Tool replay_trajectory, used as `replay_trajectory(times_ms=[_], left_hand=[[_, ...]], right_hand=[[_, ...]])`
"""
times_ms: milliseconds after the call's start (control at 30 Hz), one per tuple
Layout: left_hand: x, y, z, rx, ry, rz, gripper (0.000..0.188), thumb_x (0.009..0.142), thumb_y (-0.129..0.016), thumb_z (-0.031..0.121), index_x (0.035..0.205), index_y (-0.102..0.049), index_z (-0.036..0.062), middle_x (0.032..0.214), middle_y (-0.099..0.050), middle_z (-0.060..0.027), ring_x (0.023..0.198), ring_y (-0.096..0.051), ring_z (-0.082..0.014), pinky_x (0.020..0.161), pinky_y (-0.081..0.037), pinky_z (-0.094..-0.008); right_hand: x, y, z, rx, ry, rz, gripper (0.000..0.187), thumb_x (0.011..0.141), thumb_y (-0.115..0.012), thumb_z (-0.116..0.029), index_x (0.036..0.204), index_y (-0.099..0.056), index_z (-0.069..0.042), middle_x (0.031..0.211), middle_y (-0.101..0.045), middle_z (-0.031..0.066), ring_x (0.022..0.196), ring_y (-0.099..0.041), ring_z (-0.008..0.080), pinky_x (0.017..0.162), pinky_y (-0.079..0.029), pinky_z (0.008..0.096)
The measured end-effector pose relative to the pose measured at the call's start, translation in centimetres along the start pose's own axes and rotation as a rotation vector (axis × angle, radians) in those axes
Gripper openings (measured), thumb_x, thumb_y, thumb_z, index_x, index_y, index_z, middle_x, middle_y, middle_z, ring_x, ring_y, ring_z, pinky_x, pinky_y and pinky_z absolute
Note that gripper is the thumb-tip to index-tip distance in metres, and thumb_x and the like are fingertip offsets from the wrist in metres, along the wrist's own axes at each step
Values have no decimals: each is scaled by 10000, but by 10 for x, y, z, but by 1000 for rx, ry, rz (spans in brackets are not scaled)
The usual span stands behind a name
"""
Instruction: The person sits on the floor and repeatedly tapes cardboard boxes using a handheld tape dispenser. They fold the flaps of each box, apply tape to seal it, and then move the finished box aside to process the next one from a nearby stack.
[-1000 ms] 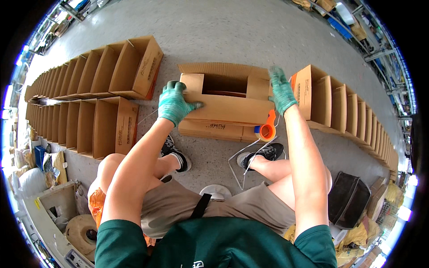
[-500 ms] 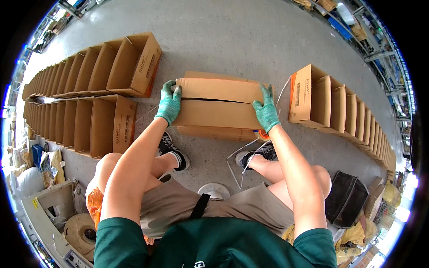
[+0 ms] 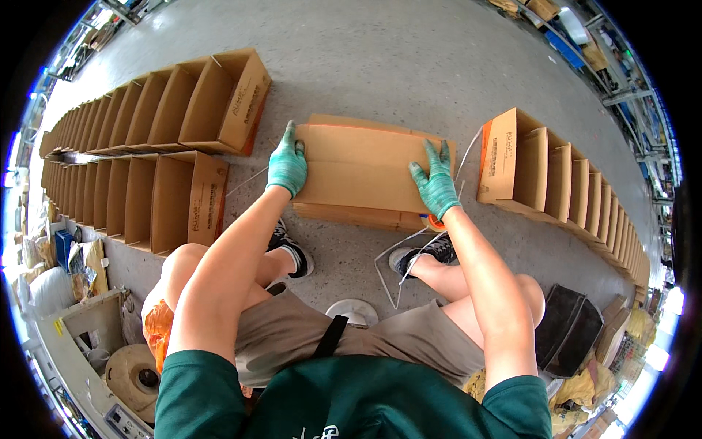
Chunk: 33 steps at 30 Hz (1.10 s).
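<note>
A brown cardboard carton [image 3: 358, 172] lies in front of my knees with its top flaps down flat. More cardboard shows beneath its near and far edges. My left hand [image 3: 288, 164], in a green knit glove, presses along the carton's left edge, fingers stretched out. On the right end of the top rests my gloved right hand [image 3: 436, 179], its fingers spread over the flaps. Just below that wrist an orange tape roll [image 3: 433, 222] is partly hidden by the hand and carton.
Rows of open cartons [image 3: 208, 110] stand on the left, and another row [image 3: 545, 164] curves away on the right. A white strap [image 3: 386, 274] loops over the floor by my right shoe. A black bin [image 3: 567, 329] sits beside my right knee.
The dark gap between the top flaps has closed. My left fingers have straightened along the carton's edge, and my right hand lies farther onto the top. The view has shifted slightly.
</note>
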<state>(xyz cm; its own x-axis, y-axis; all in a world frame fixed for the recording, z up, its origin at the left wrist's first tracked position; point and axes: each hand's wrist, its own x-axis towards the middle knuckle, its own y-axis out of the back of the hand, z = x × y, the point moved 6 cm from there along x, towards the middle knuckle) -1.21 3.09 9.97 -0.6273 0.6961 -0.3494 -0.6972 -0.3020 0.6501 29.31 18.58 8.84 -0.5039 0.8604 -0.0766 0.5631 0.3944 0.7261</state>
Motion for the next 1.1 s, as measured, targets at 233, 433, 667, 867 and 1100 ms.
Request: replay_trajectory(times_ms=[233,433,667,867,1100], left_hand=[[2,-9,-1,102,-263,88,570,1054,-449,277,1577,-228,228,1568,-304,-173,1373,-420,-385,1144,-382,-434],[6,-11,-1,-4,-204,74,529,1049,-474,266,1548,-305,230,1514,-377,-197,1353,-458,-357,1147,-395,-428],[9,-14,0,69,-178,65,520,1058,-440,257,1553,-282,223,1514,-364,-197,1374,-436,-352,1162,-389,-432],[17,-16,-1,84,-222,92,506,1065,-422,270,1551,-283,252,1500,-378,-194,1351,-457,-361,1142,-410,-440],[16,-16,-2,102,-206,99,497,1068,-410,302,1547,-285,265,1480,-399,-189,1316,-493,-370,1125,-428,-444]], right_hand=[[-7,3,-5,55,29,-20,782,915,-718,-260,1561,-285,-176,1636,-94,245,1517,-142,386,1211,-234,433],[-13,4,6,220,50,-84,795,908,-711,-216,1567,-267,-180,1646,-34,232,1522,-86,400,1218,-207,461],[-13,2,2,96,68,-70,767,928,-681,-179,1568,-260,-169,1638,-67,233,1514,-110,397,1206,-219,453],[21,40,89,642,-166,67,515,992,-597,-274,1454,-439,-109,1228,-633,175,1115,-621,244,972,-500,377],[-25,-61,201,-493,-284,-440,443,924,-597,-375,1284,-574,-118,1188,-679,169,1100,-646,347,896,-518,427]])
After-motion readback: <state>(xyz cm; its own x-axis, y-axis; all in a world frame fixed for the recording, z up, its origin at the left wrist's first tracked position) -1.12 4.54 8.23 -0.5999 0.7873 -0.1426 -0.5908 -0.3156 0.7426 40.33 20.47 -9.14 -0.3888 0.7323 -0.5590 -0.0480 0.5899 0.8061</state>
